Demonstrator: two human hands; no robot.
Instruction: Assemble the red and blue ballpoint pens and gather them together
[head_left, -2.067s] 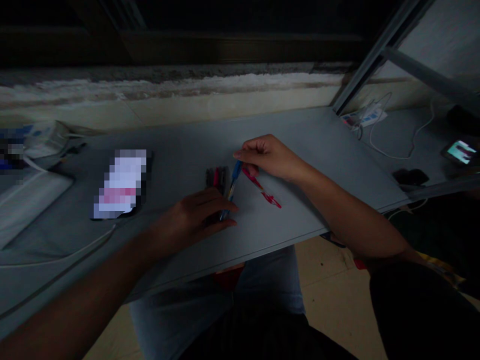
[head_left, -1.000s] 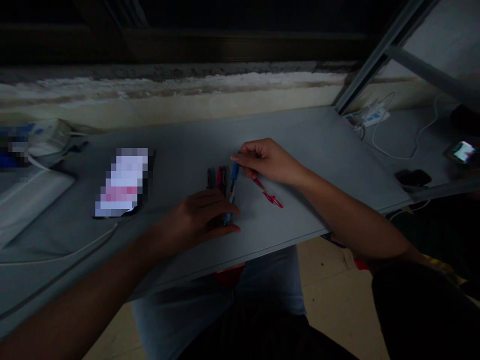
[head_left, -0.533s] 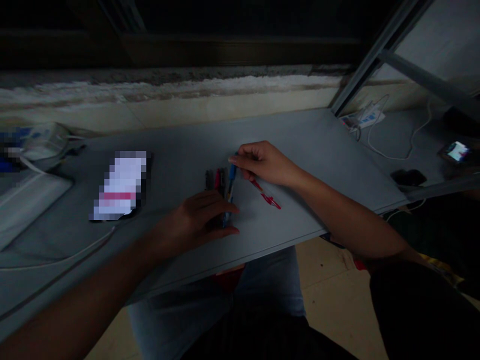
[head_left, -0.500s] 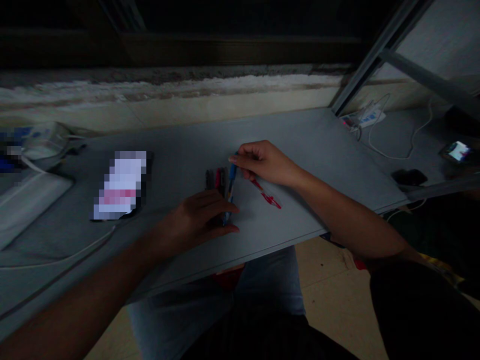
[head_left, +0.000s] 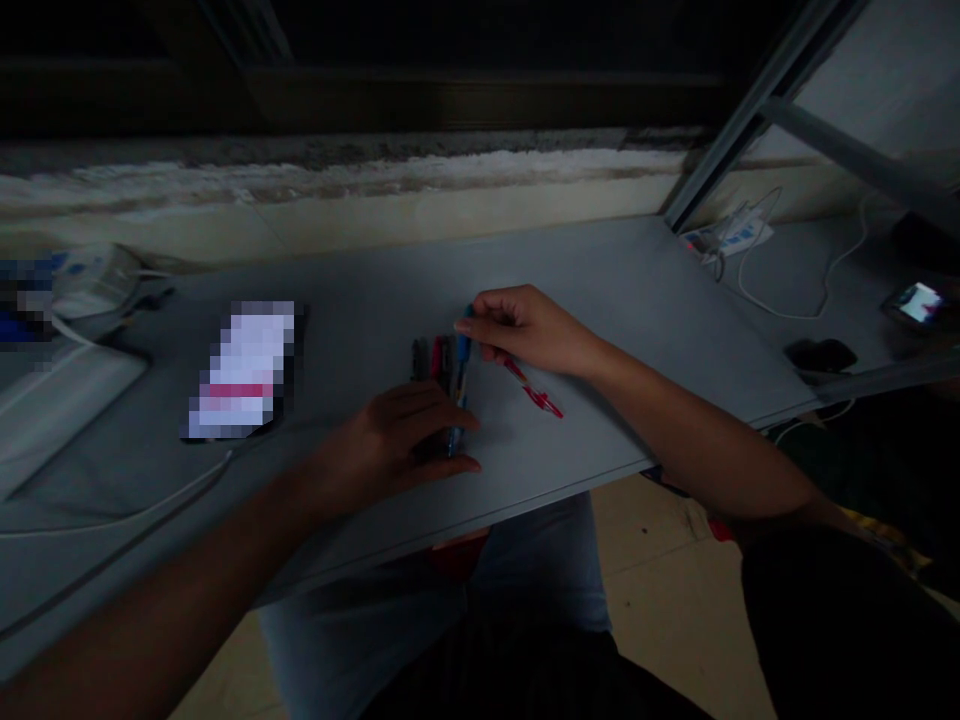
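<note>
My right hand [head_left: 517,322] pinches the upper end of a blue pen [head_left: 463,348] between thumb and finger. The pen's lower end reaches down between the parted thumb and fingers of my left hand [head_left: 412,430], which is open around it; whether they touch I cannot tell. Just left of the blue pen lie a red pen [head_left: 438,352] and a dark pen [head_left: 417,360], side by side, their lower parts hidden by my left hand. Below my right hand a red pen with a clear barrel [head_left: 541,400] lies slantwise on the grey table [head_left: 600,270].
A phone with a lit screen [head_left: 244,360] lies to the left, near a white cable [head_left: 150,520]. A white power strip [head_left: 739,238], a dark mouse-like object [head_left: 821,355] and a small lit screen [head_left: 921,302] are on the right, beyond a metal frame [head_left: 757,110].
The blue pen has shifted very slightly down and left with my right hand, closer to the row of pens. My left hand has barely moved.
</note>
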